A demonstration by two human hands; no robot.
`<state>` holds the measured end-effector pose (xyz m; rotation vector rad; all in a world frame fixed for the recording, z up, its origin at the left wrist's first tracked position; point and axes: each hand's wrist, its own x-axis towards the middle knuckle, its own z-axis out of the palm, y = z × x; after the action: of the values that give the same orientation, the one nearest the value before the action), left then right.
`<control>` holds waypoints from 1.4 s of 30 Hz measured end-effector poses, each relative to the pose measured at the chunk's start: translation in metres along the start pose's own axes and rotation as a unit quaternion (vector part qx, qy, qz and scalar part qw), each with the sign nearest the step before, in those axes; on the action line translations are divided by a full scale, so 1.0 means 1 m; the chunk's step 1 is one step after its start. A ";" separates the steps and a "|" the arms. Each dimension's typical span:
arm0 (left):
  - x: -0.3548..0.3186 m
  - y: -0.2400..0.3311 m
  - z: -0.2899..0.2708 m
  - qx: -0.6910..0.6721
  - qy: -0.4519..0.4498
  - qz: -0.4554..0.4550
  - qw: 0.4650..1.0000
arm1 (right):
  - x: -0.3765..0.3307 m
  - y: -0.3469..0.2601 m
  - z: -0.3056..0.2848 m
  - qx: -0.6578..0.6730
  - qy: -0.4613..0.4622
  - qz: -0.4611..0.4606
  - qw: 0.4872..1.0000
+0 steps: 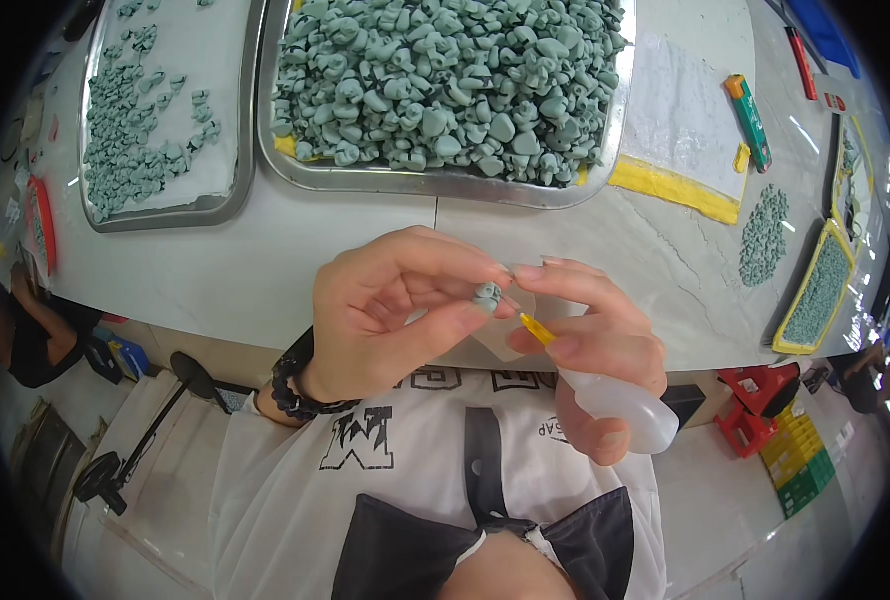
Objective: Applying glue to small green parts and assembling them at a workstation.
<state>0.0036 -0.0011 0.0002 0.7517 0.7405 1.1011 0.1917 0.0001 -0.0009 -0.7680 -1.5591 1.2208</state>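
While the left hand (pixel 385 320) pinches a small grey-green moulded piece (pixel 486 295) between thumb and fingertips, just in front of the chest, the right hand (pixel 595 350) has its grip closed around a soft translucent squeeze bottle (pixel 620 405), whose yellow nozzle (pixel 537 329) points up at the piece from just beside it. The piece looks light and stiff, probably brittle at its thin edges, so it is best taken by its thicker body with a light pinch; it is small enough to slip out. The bottle looks pliant and will likely yield to any pressure, so a hold on its belly suits it.

Beyond the hands lies the pale surface (pixel 295 260). Farther off, a metal tray (pixel 445 182) is heaped with like pieces, and a second tray (pixel 220 205) to the left holds fewer. To the right lie a yellow-edged cloth (pixel 675 185), a green and orange tool (pixel 748 120) and a loose heap of small green bits (pixel 765 235). Nothing stands between the hands and the trays.
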 end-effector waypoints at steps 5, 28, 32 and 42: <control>-0.001 -0.001 -0.001 0.004 -0.003 0.004 1.000 | 0.001 -0.002 0.004 0.009 0.009 0.008 1.000; 0.000 0.000 0.007 0.098 0.004 -0.018 0.995 | 0.011 -0.006 -0.199 -0.610 0.165 0.101 0.768; 0.000 0.001 0.006 0.094 0.007 -0.015 0.995 | 0.022 0.001 -0.208 -0.609 0.118 0.156 0.769; 0.001 0.001 0.008 0.079 0.012 -0.017 0.997 | 0.031 0.001 -0.207 -0.573 0.090 0.194 0.791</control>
<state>0.0100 -0.0015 0.0051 0.8587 0.8653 1.0297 0.3759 0.0977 0.0118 -1.9911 -1.9652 0.2716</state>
